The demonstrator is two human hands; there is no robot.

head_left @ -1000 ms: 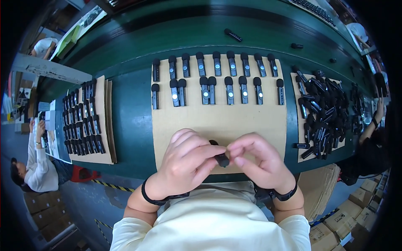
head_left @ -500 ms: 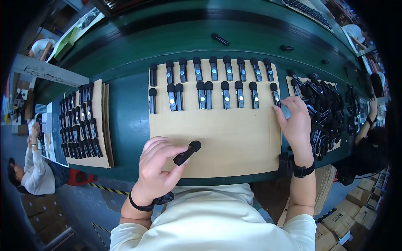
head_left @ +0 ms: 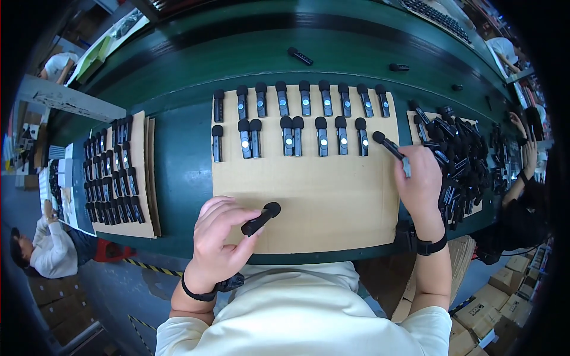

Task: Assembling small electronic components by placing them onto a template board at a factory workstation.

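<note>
Between the thumb and fingers of my left hand (head_left: 222, 234) is a small black clip-on microphone (head_left: 255, 223) with a round foam head, held tilted above the near part of a cardboard sheet (head_left: 332, 196). My right hand (head_left: 419, 178) grips a second black microphone (head_left: 388, 144) at the sheet's right edge, its foam head pointing up and left. Two rows of similar microphones (head_left: 305, 101) lie on the far half of the sheet, most with a light round spot on the body. In the near row, some (head_left: 292, 136) sit close together in pairs.
To the right, a heap of loose microphones (head_left: 454, 160) lies on another cardboard piece. A stacked cardboard sheet (head_left: 148, 178) with rows of microphones is at left. Few loose ones (head_left: 300, 56) lie farther back on the green bench (head_left: 184, 172). Other people work at both sides.
My right hand has lifted the microphone from the right end of the near row and turned it at a slant. My left hand has barely shifted, still holding its microphone.
</note>
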